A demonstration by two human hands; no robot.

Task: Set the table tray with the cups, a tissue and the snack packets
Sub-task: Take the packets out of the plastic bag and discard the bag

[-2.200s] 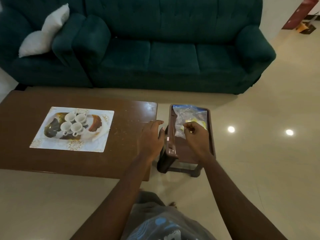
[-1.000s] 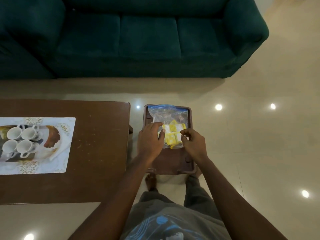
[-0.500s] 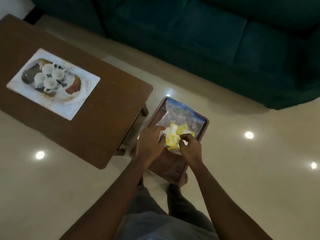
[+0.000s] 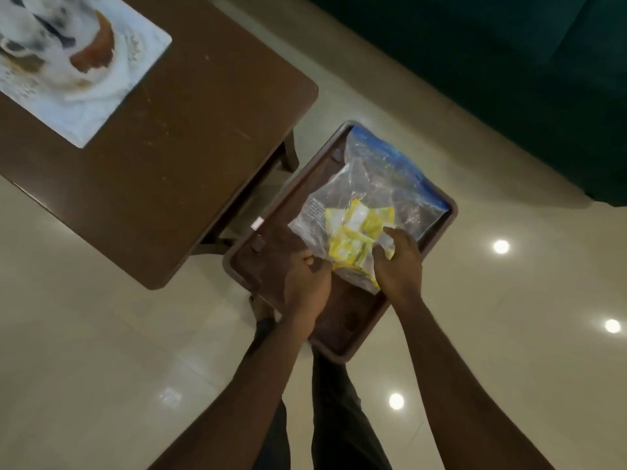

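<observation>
Clear plastic bag [image 4: 369, 195] pinched by left hand [image 4: 307, 286], right hand [image 4: 400, 262].

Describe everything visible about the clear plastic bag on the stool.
The clear plastic bag is crinkled and see-through with a blue strip along its far edge. It lies flat on the brown stool beside the table. Yellow snack packets show inside. The left hand and right hand pinch its near end.

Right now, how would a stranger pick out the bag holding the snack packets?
Beside the brown coffee table stands a small brown stool. On it lies a clear plastic bag with a blue strip, the only thing with yellow packets inside, gripped by both hands.
</observation>
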